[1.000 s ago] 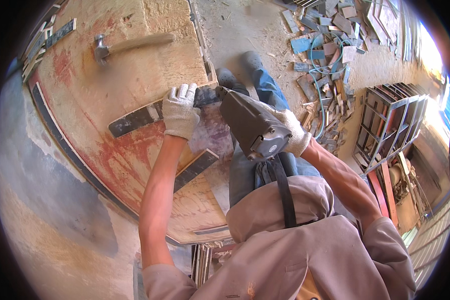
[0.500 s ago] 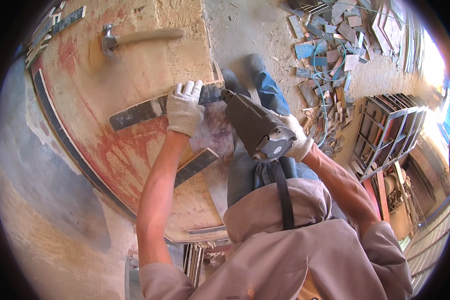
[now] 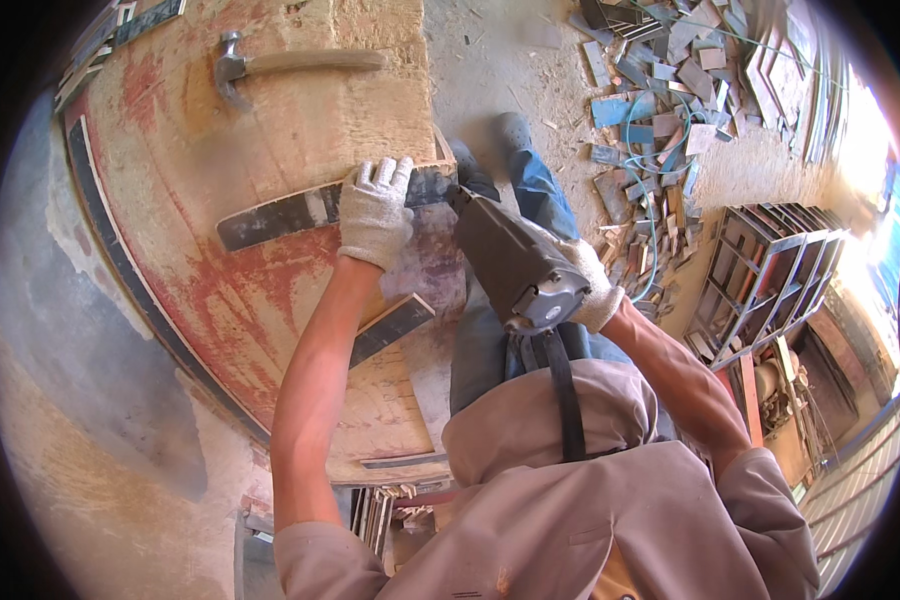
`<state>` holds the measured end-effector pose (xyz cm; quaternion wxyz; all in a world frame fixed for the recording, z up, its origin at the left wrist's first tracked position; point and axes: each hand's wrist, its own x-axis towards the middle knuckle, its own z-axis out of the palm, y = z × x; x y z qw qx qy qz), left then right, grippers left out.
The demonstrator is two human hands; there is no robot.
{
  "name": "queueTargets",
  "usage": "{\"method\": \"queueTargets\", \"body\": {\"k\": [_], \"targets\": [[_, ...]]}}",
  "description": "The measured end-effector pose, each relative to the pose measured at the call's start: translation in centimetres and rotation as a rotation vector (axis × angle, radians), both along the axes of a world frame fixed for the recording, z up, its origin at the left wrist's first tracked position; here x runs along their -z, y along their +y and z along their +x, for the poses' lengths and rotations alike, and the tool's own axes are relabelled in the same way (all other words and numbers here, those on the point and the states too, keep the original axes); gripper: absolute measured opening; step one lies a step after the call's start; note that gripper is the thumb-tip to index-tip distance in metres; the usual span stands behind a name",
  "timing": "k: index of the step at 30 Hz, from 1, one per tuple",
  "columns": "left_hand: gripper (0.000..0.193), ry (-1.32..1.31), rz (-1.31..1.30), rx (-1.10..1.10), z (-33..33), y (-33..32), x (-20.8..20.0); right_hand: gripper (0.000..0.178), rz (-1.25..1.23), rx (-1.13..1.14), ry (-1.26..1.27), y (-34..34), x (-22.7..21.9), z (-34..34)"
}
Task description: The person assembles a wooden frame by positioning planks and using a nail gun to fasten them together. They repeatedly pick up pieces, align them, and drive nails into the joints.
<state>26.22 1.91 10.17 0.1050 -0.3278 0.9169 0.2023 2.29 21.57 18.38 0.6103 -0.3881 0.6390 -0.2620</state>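
Observation:
My left hand [image 3: 376, 212], in a white knitted glove, lies across a dark-faced wooden strip [image 3: 270, 222]. Its fingers reach over the far edge, while the thumb rests along the near side. In my right hand [image 3: 592, 285], also gloved, is a black nail gun [image 3: 520, 262]; its body hides most of the grip and fingers. The gun's nose meets the strip's right end, at the edge of the wooden worktable [image 3: 240, 320]. A shorter dark strip [image 3: 394, 328] lies on the table near my left forearm.
Beyond the strip lies a claw hammer [image 3: 300, 62] on the table. Scattered wood offcuts [image 3: 660, 130] and a thin teal hose [image 3: 650, 225] cover the floor at far right. A metal rack [image 3: 770, 270] stands to the right. A curved dark strip [image 3: 120, 225] edges the table's left side.
The view has shifted slightly. My left hand still presses on the strip, and the nail gun's nose stays at its right end, with the gun's body tilted a little differently.

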Motion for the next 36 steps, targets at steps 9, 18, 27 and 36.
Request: {"method": "queueTargets", "body": {"k": [9,18,27,36], "targets": [[0.077,-0.037,0.003,-0.043,-0.1,0.4,-0.4,0.059,0.106,0.01,-0.041,-0.3,-1.2,-0.5],[0.083,0.188,-0.117,-0.746,1.8,7.5,-1.7,0.055,0.167,0.167,-0.172,2.7,1.0,-1.5],[0.047,0.041,0.055,-1.341,1.5,12.7,0.3,0.037,-0.323,-0.335,0.211,-6.0,-0.9,0.0],[0.047,0.177,0.106,-1.253,3.5,11.0,0.6,0.021,-0.527,-0.592,0.429,-9.0,-3.4,1.2]]}}
